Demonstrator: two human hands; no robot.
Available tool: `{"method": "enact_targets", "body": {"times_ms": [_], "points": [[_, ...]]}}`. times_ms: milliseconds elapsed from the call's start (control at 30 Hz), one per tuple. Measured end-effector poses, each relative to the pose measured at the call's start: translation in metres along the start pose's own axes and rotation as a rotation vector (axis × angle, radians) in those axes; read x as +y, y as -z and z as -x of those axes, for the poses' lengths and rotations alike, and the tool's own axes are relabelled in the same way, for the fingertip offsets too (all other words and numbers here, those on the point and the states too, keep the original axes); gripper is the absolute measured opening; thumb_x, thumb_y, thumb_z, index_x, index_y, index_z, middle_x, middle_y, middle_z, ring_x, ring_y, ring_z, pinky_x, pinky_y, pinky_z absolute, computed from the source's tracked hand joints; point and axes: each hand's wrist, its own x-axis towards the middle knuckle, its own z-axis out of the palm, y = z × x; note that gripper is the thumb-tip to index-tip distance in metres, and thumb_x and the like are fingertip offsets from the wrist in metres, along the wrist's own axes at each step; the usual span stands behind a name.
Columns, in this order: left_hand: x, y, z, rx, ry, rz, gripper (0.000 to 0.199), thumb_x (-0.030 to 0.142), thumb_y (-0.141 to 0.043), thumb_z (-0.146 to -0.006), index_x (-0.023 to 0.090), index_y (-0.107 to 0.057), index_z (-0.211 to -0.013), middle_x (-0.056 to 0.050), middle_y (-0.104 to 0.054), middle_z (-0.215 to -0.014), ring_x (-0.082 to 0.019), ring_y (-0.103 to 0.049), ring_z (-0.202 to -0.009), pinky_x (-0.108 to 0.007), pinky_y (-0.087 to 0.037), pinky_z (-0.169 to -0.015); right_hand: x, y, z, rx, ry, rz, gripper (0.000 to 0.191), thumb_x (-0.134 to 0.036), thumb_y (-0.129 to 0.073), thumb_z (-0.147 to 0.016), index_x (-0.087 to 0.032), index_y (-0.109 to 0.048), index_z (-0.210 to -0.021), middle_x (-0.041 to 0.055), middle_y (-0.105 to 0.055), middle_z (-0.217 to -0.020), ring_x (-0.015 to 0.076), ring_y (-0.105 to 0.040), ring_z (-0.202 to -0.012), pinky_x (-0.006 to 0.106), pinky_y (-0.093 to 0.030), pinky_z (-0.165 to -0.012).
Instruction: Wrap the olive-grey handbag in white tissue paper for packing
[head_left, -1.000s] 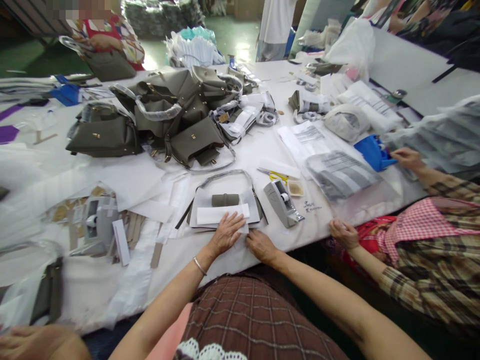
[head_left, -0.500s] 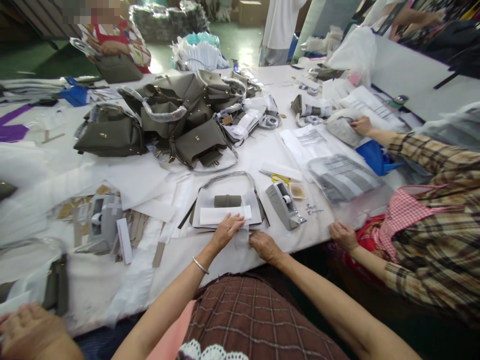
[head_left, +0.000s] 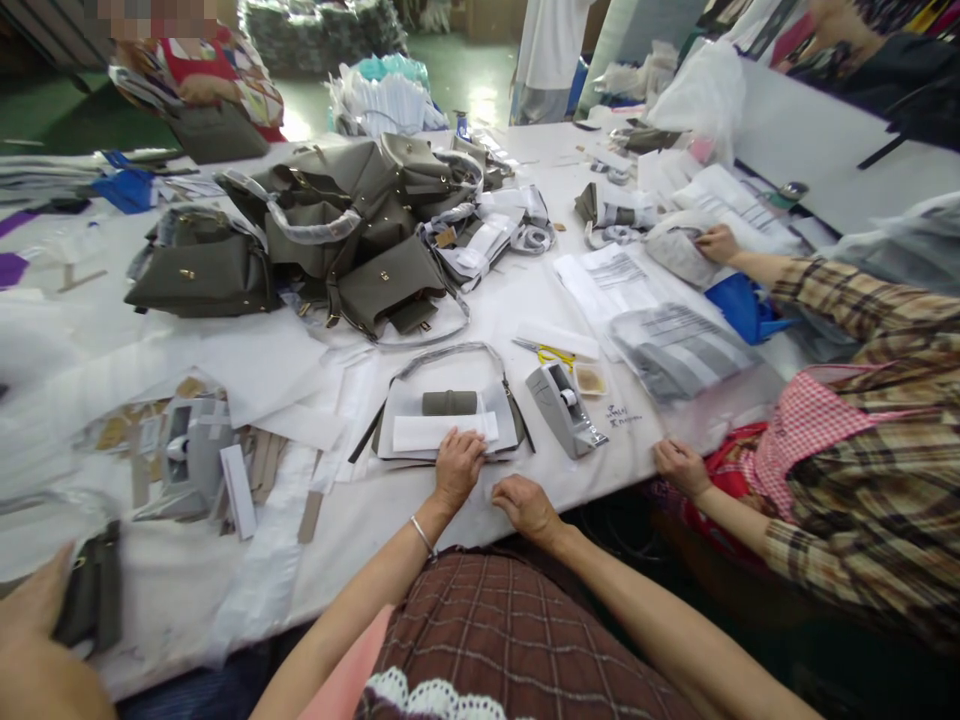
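In front of me lies a grey-green handbag [head_left: 382, 432], flat on the table with its wrapped handle pointing away. A white paper strip [head_left: 431, 433] rests across its front, just below a small grey-green roll [head_left: 450, 403]. My left hand [head_left: 459, 470] lies over the bag's near edge, its fingertips on the lower right part of the strip, fingers laid out rather than gripping. To its right, my right hand [head_left: 527, 508] is closed with curled fingers by the table's front edge, apart from the bag. Whatever its fingers may hold is hidden.
A grey tape dispenser [head_left: 564, 410] stands right of the bag, near yellow-handled scissors [head_left: 551, 353]. Another dispenser [head_left: 191, 455] sits left among card strips. Several handbags [head_left: 199, 275] are piled behind. Co-workers' hands are at the right [head_left: 679, 465] and lower left [head_left: 37, 640].
My right hand has drawn slightly toward me, away from the bag's edge. My left hand has slid back a little on the paper strip. The view has shifted slightly.
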Motion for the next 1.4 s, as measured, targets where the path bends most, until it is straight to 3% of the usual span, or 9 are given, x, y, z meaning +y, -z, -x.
{"method": "enact_targets", "body": {"times_ms": [267,500,600,700,800,1100,1233,1400], "points": [[0.001,0.001,-0.002,-0.023,-0.068,-0.054,0.014,0.015,-0.052,-0.092,0.022,-0.062,-0.099,-0.006,-0.068,-0.107,-0.022,-0.058,-0.113,-0.050,-0.037,-0.110,-0.014,0.003,0.021,0.020,-0.179,-0.097,0.010,-0.015,-0.063,-0.085,-0.019,-0.060,-0.077,0.0003,-0.066,-0.076,0.0148,-0.061,-0.074,0.026,-0.047,-0.072],[0.000,0.004,-0.002,-0.050,-0.080,-0.041,0.016,0.013,-0.055,-0.089,0.022,-0.063,-0.100,-0.005,-0.068,-0.110,-0.022,-0.058,-0.114,-0.049,-0.036,-0.111,-0.023,0.021,-0.013,-0.051,0.020,0.010,0.009,-0.019,-0.063,-0.087,-0.019,-0.060,-0.078,0.0016,-0.067,-0.077,0.0151,-0.062,-0.074,0.025,-0.046,-0.071],[-0.004,0.009,-0.001,-0.093,-0.122,0.027,0.015,0.022,-0.060,-0.090,0.021,-0.062,-0.104,-0.006,-0.067,-0.117,-0.022,-0.056,-0.119,-0.050,-0.033,-0.113,-0.023,0.024,-0.017,-0.076,0.046,0.010,0.009,-0.020,-0.060,-0.089,-0.020,-0.060,-0.080,0.0015,-0.066,-0.076,0.0151,-0.062,-0.073,0.025,-0.046,-0.070],[-0.008,0.014,0.000,-0.129,-0.141,0.105,0.020,0.030,-0.054,-0.095,0.020,-0.063,-0.109,-0.007,-0.066,-0.120,-0.021,-0.055,-0.123,-0.050,-0.032,-0.115,-0.018,0.016,-0.006,-0.077,-0.008,-0.006,0.008,-0.020,-0.058,-0.090,-0.020,-0.059,-0.081,0.0012,-0.065,-0.076,0.0151,-0.062,-0.071,0.025,-0.046,-0.068],[-0.009,0.014,-0.001,-0.116,-0.103,0.132,0.023,0.027,-0.046,-0.099,0.022,-0.066,-0.107,-0.006,-0.068,-0.116,-0.019,-0.058,-0.119,-0.049,-0.034,-0.113,-0.015,0.002,0.004,-0.044,-0.052,-0.042,0.009,-0.020,-0.056,-0.090,-0.020,-0.058,-0.082,0.0015,-0.066,-0.077,0.0157,-0.062,-0.073,0.026,-0.047,-0.069],[-0.003,0.009,-0.002,-0.058,-0.114,0.064,0.016,0.024,-0.051,-0.097,0.023,-0.066,-0.103,-0.003,-0.069,-0.111,-0.020,-0.059,-0.117,-0.049,-0.036,-0.112,-0.028,-0.012,0.000,-0.017,-0.048,-0.029,0.008,-0.019,-0.057,-0.087,-0.020,-0.058,-0.080,0.0015,-0.064,-0.075,0.0156,-0.060,-0.071,0.026,-0.045,-0.068],[-0.003,0.007,0.000,-0.050,-0.118,0.050,0.014,0.023,-0.052,-0.097,0.022,-0.065,-0.102,-0.003,-0.069,-0.107,-0.019,-0.059,-0.114,-0.047,-0.035,-0.112,-0.032,-0.003,-0.007,-0.007,-0.084,-0.059,0.011,-0.022,-0.057,-0.089,-0.020,-0.058,-0.079,0.0015,-0.064,-0.073,0.0151,-0.060,-0.070,0.025,-0.044,-0.068],[-0.004,0.007,0.000,-0.066,-0.122,0.061,0.019,0.015,-0.048,-0.095,0.021,-0.064,-0.101,-0.003,-0.068,-0.106,-0.020,-0.058,-0.115,-0.047,-0.037,-0.110,-0.029,0.028,-0.048,0.048,-0.166,-0.057,0.013,-0.026,-0.057,-0.089,-0.019,-0.059,-0.078,0.0022,-0.066,-0.074,0.0141,-0.059,-0.068,0.024,-0.041,-0.068]]}}
